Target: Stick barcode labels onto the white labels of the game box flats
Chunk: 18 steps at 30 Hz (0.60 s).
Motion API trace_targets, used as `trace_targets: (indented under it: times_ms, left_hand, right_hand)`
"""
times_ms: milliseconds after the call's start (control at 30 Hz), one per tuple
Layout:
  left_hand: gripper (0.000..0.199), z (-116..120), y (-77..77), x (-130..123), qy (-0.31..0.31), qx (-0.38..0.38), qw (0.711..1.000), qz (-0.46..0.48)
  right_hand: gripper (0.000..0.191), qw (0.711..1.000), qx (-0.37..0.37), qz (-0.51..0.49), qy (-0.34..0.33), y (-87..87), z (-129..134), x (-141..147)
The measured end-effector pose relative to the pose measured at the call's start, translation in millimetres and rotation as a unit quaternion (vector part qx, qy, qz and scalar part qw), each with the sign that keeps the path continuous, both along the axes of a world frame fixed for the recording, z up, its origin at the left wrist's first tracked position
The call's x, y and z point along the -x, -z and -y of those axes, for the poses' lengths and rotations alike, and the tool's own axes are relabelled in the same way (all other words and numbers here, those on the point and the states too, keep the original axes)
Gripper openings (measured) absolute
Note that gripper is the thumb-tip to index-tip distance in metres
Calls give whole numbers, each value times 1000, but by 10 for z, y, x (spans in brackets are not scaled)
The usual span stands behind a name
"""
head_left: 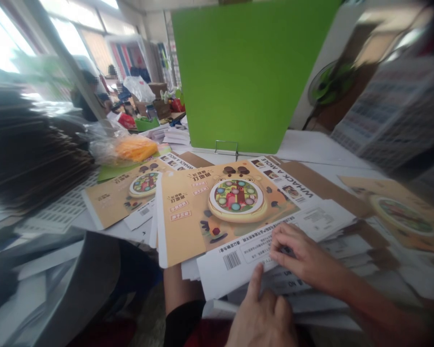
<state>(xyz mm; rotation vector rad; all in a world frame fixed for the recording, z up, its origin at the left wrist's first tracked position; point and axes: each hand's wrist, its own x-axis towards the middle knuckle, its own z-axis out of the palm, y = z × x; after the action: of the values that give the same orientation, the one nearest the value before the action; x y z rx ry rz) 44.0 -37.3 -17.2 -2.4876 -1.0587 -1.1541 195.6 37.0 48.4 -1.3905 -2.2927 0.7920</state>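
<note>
A flat printed box sheet [249,231] lies on a stack in front of me, with a tan panel, a round toy picture, "WHACK A MOLE" lettering and a white flap with a barcode. From the lower edge my left hand [265,313] reaches up, its index finger stretched out onto the white flap and its other fingers bent. Just to the right, my right hand [294,253] rests over the same flap with thumb and fingers curled together in a pinch. Whatever may be between those fingertips is too small or hidden to make out.
Similar printed sheets lie left [119,190] and right [401,212]. A green board [253,72] stands upright behind the stack. Yellow items in a plastic bag [135,147] sit at the left, near a tall dark pile [25,149]. People sit farther back, and a fan [327,86] stands right.
</note>
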Motion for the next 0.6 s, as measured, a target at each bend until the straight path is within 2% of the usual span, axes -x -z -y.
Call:
trace_targets:
  times_ms: [167, 333, 433, 533, 600]
  left_hand:
    - [25, -23, -35, -18, 3, -6, 1000, -12]
    - [21, -43, -35, -2, -6, 7, 1000, -20]
    - [21, -38, -18, 4, -8, 9, 999, -33]
    - [22, -26, 12, 3, -10, 14, 999, -46]
    - [23, -17, 34, 7, -9, 16, 998, -54]
  right_hand:
    - [15, 999, -36, 9, 3, 31, 7, 32]
    - [12, 994, -110, 12, 14, 139, 30, 20]
    - [3, 992, -125, 2, 35, 207, 59, -19]
    - [11, 987, -140, -15, 75, 283, 103, -17]
    - [15, 980, -178, -17, 92, 347, 128, 8]
